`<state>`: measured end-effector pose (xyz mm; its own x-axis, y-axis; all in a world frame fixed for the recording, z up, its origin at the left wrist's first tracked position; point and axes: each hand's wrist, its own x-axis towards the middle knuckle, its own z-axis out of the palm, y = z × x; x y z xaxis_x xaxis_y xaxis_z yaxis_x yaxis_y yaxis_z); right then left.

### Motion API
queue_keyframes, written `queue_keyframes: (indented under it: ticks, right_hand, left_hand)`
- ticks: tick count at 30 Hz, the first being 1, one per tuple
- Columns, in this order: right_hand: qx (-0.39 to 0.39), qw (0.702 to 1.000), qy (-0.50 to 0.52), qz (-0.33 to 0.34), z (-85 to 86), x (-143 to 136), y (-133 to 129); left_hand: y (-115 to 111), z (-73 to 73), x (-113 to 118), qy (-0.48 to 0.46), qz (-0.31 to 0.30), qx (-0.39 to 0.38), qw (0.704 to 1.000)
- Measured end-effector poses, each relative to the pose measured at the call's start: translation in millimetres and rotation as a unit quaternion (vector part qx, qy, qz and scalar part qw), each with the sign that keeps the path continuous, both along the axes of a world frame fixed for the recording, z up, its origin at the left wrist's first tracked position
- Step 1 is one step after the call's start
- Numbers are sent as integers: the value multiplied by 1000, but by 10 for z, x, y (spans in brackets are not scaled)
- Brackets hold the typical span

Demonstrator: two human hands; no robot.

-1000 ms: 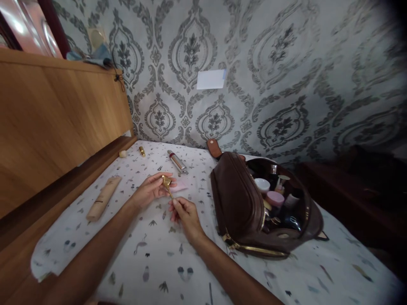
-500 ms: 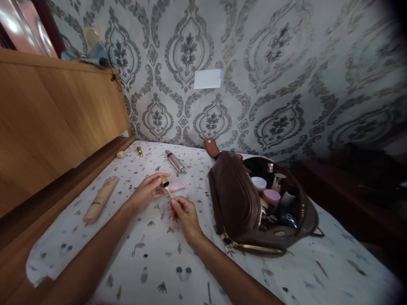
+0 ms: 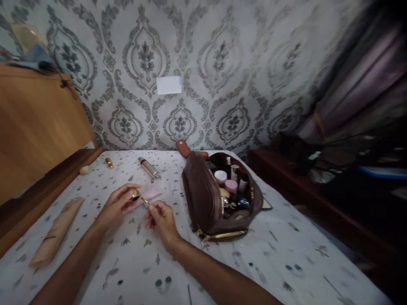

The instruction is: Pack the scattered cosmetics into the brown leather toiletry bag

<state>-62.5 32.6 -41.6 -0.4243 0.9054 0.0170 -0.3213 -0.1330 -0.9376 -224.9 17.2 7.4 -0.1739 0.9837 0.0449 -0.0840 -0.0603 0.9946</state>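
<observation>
My left hand is closed around a small gold cap, its dark opening facing my right hand. Between the fingertips of my right hand is the end of a thin gold stick, whose other end is close to the cap. Under and behind my left fingers lies a pink tube. Farther back are a silver tube with a red band and a small gold piece. A beige tube lies to the left of my left forearm.
An open brown bag full of cosmetic jars and bottles stands right of my hands. A wooden cabinet borders the left side. The patterned wall rises behind the cloth. Dark furniture stands at the right.
The view has turned to the right, so the objects sit farther left in the picture. Both hands keep their hold, and the gold cap and stick are tilted a little differently.
</observation>
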Motion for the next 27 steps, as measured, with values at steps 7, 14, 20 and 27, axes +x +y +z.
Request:
queue_keyframes:
  ticks: [7, 14, 20, 27]
  right_hand:
    - [-43, 998, 44, -1, 1, -9, 23]
    - [-56, 997, 50, -6, 26, 1, 10]
    - [-58, 997, 53, 11, 27, 5, 8]
    - [-39, 998, 55, 15, 31, 15, -12]
  left_hand:
    - [-52, 135, 93, 17, 41, -49, 998]
    - [-61, 139, 102, 57, 59, -25, 996]
    - [-153, 269, 339, 36, 60, -26, 997]
    - [-104, 443, 596, 69, 13, 3, 998]
